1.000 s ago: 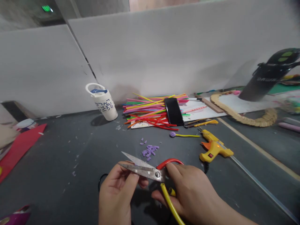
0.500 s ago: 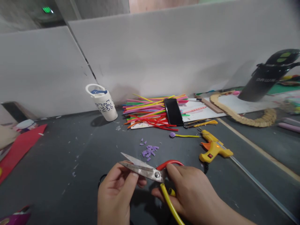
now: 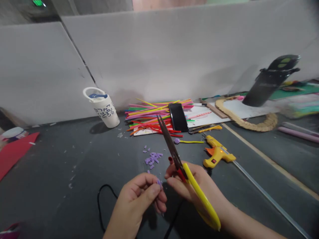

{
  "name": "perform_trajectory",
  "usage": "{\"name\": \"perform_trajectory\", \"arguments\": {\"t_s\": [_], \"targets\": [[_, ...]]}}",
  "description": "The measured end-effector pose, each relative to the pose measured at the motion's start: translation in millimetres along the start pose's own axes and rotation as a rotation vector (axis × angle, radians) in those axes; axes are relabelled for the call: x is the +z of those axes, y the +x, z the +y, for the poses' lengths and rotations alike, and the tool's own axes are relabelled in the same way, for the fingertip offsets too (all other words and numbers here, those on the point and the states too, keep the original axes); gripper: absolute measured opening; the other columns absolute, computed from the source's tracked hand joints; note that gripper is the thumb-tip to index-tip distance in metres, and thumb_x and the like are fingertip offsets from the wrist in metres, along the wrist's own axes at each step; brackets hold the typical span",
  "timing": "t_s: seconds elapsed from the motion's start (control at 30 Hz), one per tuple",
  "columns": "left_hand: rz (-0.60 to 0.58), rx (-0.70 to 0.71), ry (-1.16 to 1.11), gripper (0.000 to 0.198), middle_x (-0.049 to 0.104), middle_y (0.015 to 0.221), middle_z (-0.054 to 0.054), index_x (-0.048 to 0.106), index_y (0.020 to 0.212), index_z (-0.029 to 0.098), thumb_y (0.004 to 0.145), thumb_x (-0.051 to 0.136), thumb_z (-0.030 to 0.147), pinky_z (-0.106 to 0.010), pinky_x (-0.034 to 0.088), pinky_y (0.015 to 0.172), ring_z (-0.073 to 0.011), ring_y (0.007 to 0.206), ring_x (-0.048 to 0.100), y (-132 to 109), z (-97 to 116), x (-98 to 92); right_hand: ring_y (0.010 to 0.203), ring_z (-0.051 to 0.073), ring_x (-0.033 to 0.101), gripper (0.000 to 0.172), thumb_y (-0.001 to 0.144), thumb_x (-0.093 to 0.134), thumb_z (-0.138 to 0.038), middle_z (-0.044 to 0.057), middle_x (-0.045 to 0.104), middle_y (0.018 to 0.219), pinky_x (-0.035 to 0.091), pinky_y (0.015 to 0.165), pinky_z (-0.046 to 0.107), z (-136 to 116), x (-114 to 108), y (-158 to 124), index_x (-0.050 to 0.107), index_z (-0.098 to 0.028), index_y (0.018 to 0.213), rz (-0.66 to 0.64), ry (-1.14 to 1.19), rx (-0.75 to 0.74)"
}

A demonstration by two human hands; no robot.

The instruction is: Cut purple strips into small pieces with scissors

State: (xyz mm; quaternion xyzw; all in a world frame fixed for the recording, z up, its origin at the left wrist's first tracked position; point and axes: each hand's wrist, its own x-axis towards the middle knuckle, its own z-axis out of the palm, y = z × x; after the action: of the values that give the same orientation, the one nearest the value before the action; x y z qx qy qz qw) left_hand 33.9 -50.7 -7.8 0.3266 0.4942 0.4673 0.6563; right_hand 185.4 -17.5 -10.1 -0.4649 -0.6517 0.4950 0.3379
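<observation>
My left hand (image 3: 139, 199) is closed, with a small purple piece (image 3: 159, 182) pinched between thumb and forefinger. Close on its right, my right hand (image 3: 196, 186) holds the scissors (image 3: 173, 149), which have one red and one yellow handle. Their blades point up and away from me and lie nearly together. Beyond my left hand, several cut purple pieces (image 3: 152, 159) are scattered on the dark table (image 3: 99, 159). A yellow stem with a purple tip (image 3: 191, 141) lies behind the scissors.
A yellow glue gun (image 3: 219, 152) lies at the right. Further back are a black phone (image 3: 178, 117), colourful sticks (image 3: 147, 113), a white cup (image 3: 106, 111), a braided ring (image 3: 249, 124) and a black bottle (image 3: 269, 81). A black cable (image 3: 99, 202) curves beside my left hand.
The scissors have swung from pointing left over my left fingers to pointing upward, and their blades have closed. The purple piece in my left hand now shows. The view has shifted slightly right.
</observation>
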Motion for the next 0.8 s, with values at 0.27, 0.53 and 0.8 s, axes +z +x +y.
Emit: {"name": "perform_trajectory", "arguments": {"t_s": [0.27, 0.53, 0.8], "targets": [[-0.088, -0.092, 0.084, 0.017, 0.061, 0.053, -0.003, 0.063, 0.064, 0.013, 0.069, 0.067, 0.028, -0.019, 0.040, 0.045, -0.0096, 0.044, 0.053, 3.0, -12.1, 1.7, 0.040, 0.004, 0.035, 0.006, 0.067, 0.049, -0.011, -0.007, 0.042, 0.049, 0.028, 0.036, 0.013, 2.0, -1.6, 3.3, 0.051, -0.016, 0.064, -0.159, 0.064, 0.112], [0.145, 0.249, 0.456, 0.005, 0.064, 0.056, -0.001, 0.066, 0.060, 0.019, 0.065, 0.064, 0.018, -0.023, 0.043, 0.055, -0.0151, 0.055, 0.057, 4.0, -11.1, 4.8, 0.053, 0.008, 0.037, 0.007, 0.062, 0.048, -0.009, -0.005, 0.044, 0.056, 0.031, 0.048, 0.016, 8.1, 4.5, 0.7, 0.047, -0.016, 0.061, -0.063, -0.054, 0.014], [0.155, 0.222, 0.417, 0.006, 0.061, 0.052, 0.000, 0.064, 0.059, 0.017, 0.064, 0.062, 0.017, -0.022, 0.042, 0.048, -0.0133, 0.048, 0.054, 3.5, -15.5, 4.7, 0.054, 0.009, 0.038, 0.009, 0.069, 0.050, -0.019, -0.004, 0.045, 0.057, 0.031, 0.049, 0.018, 4.8, 4.4, -3.7, 0.045, -0.017, 0.062, -0.058, -0.129, -0.010]]}}
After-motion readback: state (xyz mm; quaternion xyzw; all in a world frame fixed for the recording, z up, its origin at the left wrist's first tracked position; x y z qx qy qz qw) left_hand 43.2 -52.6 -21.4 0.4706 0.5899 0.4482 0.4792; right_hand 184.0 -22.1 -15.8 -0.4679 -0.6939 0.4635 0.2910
